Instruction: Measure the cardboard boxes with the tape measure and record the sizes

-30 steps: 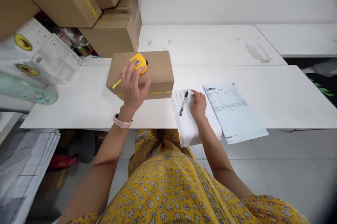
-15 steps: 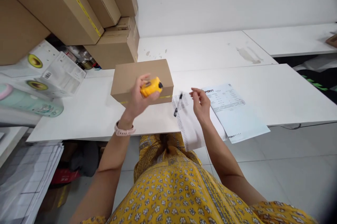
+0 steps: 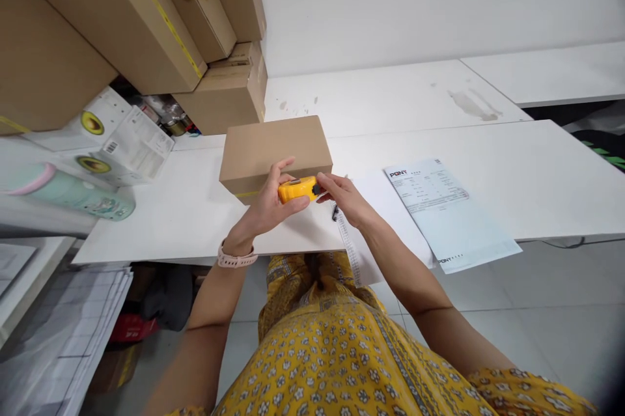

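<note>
My left hand (image 3: 269,206), with a pink band on its wrist, is closed round a yellow tape measure (image 3: 295,191) in front of the cardboard box (image 3: 278,142). The fingers of my right hand (image 3: 344,196) pinch at the black front end of the tape measure, where the blade comes out. No length of drawn-out blade can be made out. Under the right hand lie white printed sheets (image 3: 390,221), with part of a black pen (image 3: 335,212) showing at their left side.
A pale blue printed sheet (image 3: 469,227) lies to the right on the white table (image 3: 502,162). Cardboard boxes (image 3: 219,97) are stacked at the back left, above white avocado-print cartons (image 3: 141,146). A mint-green bottle (image 3: 83,194) lies tilted at the left.
My right hand has moved left from above the papers to the front of the tape measure. My left hand has brought the tape measure slightly lower and to the right.
</note>
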